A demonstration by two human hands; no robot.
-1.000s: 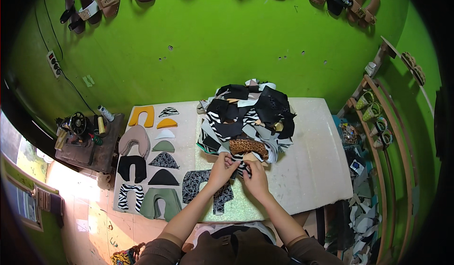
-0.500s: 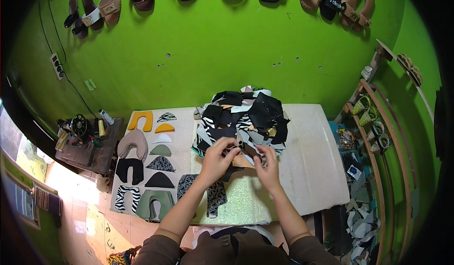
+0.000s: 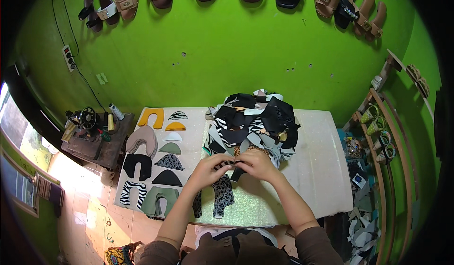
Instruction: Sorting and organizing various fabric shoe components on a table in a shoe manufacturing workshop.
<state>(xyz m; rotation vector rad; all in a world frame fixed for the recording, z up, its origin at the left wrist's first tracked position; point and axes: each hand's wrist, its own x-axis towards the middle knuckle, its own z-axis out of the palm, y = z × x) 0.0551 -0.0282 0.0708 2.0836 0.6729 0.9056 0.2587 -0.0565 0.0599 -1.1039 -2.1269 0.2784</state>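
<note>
My left hand (image 3: 208, 171) and my right hand (image 3: 258, 165) meet over the near edge of a heap of material scraps (image 3: 255, 123). Between their pinched fingertips is a small dark scrap (image 3: 230, 163), partly covered by the fingers. A black scrap (image 3: 238, 174) shows just below my right fingers. The heap mixes black, grey, white, zebra-striped and leopard-spotted pieces. Beside my left forearm lies a black-and-grey patterned U-shaped piece (image 3: 222, 198), partly hidden by that arm.
Left on the table (image 3: 321, 170) are stacked U-shaped pieces, including orange (image 3: 156, 117), zebra (image 3: 134, 194) and green (image 3: 158, 201), beside a column of half-round pieces (image 3: 170, 147). A sewing machine (image 3: 87, 120) stands far left. At right are a wooden rack (image 3: 385, 128) with sandals and more scraps (image 3: 362, 227).
My hands have come together and lower toward me, off the heap's front, with the dark scrap now pinched between them. Leopard-spotted material shows in the heap. The whole view has shifted slightly.
</note>
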